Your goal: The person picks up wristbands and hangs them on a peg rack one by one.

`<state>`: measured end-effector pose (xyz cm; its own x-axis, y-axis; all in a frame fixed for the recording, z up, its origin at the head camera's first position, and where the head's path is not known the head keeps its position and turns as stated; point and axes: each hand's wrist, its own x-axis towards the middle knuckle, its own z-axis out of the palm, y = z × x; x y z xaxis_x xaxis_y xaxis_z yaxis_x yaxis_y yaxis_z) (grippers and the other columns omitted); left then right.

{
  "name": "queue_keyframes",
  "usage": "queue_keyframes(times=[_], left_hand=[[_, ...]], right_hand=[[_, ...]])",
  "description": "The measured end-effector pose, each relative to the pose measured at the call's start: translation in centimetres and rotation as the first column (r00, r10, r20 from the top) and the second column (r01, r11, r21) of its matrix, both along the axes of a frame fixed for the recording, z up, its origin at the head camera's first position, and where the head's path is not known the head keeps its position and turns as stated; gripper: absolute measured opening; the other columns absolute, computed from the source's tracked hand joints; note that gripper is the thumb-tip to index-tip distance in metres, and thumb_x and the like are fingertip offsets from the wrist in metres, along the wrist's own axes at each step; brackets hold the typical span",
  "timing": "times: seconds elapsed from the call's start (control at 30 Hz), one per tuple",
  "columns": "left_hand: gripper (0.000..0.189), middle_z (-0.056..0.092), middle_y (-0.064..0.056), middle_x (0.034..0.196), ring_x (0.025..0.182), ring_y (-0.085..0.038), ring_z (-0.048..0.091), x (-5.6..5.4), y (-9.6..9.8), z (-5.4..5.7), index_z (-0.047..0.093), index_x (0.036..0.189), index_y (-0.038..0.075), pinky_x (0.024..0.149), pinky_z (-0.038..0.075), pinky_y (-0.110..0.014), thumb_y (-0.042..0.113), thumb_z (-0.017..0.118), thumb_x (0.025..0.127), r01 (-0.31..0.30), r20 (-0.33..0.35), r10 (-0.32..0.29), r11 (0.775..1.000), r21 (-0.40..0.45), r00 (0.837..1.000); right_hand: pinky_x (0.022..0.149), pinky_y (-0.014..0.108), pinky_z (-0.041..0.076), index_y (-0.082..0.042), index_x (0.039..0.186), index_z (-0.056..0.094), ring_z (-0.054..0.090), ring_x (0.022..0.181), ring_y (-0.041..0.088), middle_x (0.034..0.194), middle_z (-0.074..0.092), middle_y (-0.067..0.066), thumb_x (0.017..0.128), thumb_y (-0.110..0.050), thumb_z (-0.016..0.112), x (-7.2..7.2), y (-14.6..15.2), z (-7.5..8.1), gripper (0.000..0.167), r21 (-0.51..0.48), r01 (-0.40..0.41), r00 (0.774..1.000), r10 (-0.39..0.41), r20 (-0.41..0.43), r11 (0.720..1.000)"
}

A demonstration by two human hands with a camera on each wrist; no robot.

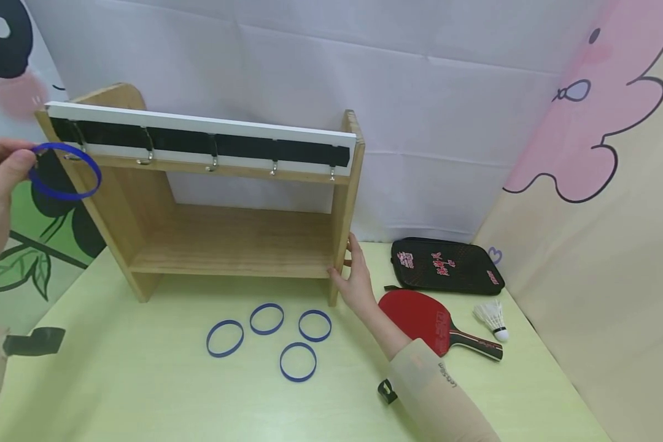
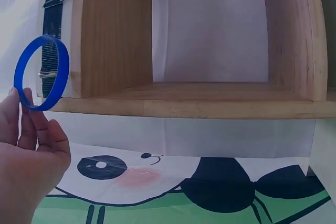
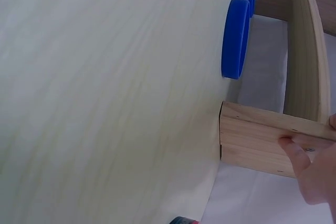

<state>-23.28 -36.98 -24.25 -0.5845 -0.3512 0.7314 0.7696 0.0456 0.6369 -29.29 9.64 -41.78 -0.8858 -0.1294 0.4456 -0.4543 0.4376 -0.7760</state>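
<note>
My left hand (image 1: 0,172) pinches a blue wristband (image 1: 96,178) between thumb and fingertips, raised at the left end of a wooden rack (image 1: 237,270). In the left wrist view the wristband (image 2: 64,72) stands upright and overlaps a hook on the rack's black strip. That strip (image 1: 179,140), on a white rail across the rack's top, carries a row of metal hooks (image 1: 212,162). At the rack's right side panel (image 1: 345,202), my right hand (image 1: 359,285) grips the lower front edge, with fingers on the outer face (image 3: 296,156). Several more blue wristbands (image 1: 224,353) lie on the table before the rack.
Right of the rack are a black zip case (image 1: 447,267), a red table tennis paddle (image 1: 414,313) and a shuttlecock (image 1: 492,316). A small black object (image 1: 387,391) sits by my right sleeve. White cloth (image 1: 420,123) hangs behind the rack.
</note>
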Motion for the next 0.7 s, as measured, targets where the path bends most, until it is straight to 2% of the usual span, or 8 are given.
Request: queue_keyframes(times=[0.13, 0.27, 0.4, 0.47, 0.6, 0.7], left_hand=[[0.023, 0.067, -0.008, 0.093, 0.080, -0.013, 0.056, -1.1, -0.7, -0.1, 0.063, 0.102, -0.010, 0.068, 0.047, -0.012, 0.003, 0.067, 0.084, -0.025, 0.065, 0.019, 0.995, 0.095, 0.998], [0.025, 0.067, -0.006, 0.091, 0.079, -0.011, 0.055, -1.8, -1.2, -0.4, 0.065, 0.102, -0.007, 0.064, 0.047, -0.011, 0.005, 0.071, 0.081, -0.005, 0.121, -0.014, 0.987, 0.161, 0.993], [0.024, 0.067, -0.004, 0.090, 0.080, -0.010, 0.056, -1.8, -1.0, -0.5, 0.065, 0.101, -0.006, 0.064, 0.048, -0.010, 0.005, 0.071, 0.081, 0.038, 0.150, -0.063, 0.985, 0.168, 0.987], [0.024, 0.067, -0.003, 0.091, 0.081, -0.010, 0.056, -1.5, -0.8, -0.6, 0.066, 0.101, -0.005, 0.065, 0.048, -0.010, 0.007, 0.071, 0.081, 0.049, 0.186, -0.080, 0.985, 0.165, 0.979], [0.026, 0.068, -0.002, 0.093, 0.083, -0.009, 0.057, -1.1, -0.8, -0.9, 0.066, 0.102, -0.004, 0.066, 0.049, -0.009, 0.010, 0.071, 0.081, 0.048, 0.228, -0.086, 0.984, 0.170, 0.970], [0.028, 0.069, -0.002, 0.096, 0.084, -0.009, 0.058, -1.1, -1.1, -1.2, 0.065, 0.105, -0.006, 0.067, 0.049, -0.009, 0.009, 0.071, 0.081, 0.045, 0.220, -0.081, 0.986, 0.163, 0.972]], right_hand=[[0.080, 0.036, 0.056, -0.019, 0.151, 0.013, 0.056, 0.108, 0.030, 0.143, 0.036, 0.012, 0.088, -0.009, 0.065, 0.0, 0.0, -0.1, 0.082, 0.003, -0.003, 1.000, 0.003, -0.006, 1.000], [0.080, 0.036, 0.056, -0.020, 0.151, 0.012, 0.056, 0.108, 0.029, 0.144, 0.035, 0.012, 0.088, -0.009, 0.065, 0.0, 0.0, -0.1, 0.082, 0.011, -0.003, 1.000, 0.003, -0.003, 1.000], [0.081, 0.036, 0.055, -0.019, 0.151, 0.012, 0.056, 0.109, 0.029, 0.143, 0.035, 0.012, 0.088, -0.009, 0.066, 0.0, -0.1, 0.0, 0.083, 0.014, 0.001, 1.000, -0.001, 0.005, 1.000], [0.081, 0.036, 0.055, -0.019, 0.151, 0.012, 0.056, 0.109, 0.029, 0.143, 0.035, 0.012, 0.088, -0.009, 0.065, 0.0, -0.1, 0.0, 0.082, 0.014, 0.003, 1.000, -0.003, 0.008, 1.000], [0.081, 0.036, 0.055, -0.019, 0.151, 0.012, 0.056, 0.109, 0.029, 0.144, 0.035, 0.012, 0.088, -0.008, 0.065, 0.0, -0.3, 0.0, 0.082, 0.015, 0.000, 1.000, -0.001, 0.007, 1.000], [0.080, 0.036, 0.056, -0.019, 0.151, 0.012, 0.056, 0.109, 0.029, 0.144, 0.035, 0.011, 0.088, -0.007, 0.065, 0.1, -0.3, 0.0, 0.083, 0.011, -0.004, 1.000, 0.004, 0.009, 1.000]])
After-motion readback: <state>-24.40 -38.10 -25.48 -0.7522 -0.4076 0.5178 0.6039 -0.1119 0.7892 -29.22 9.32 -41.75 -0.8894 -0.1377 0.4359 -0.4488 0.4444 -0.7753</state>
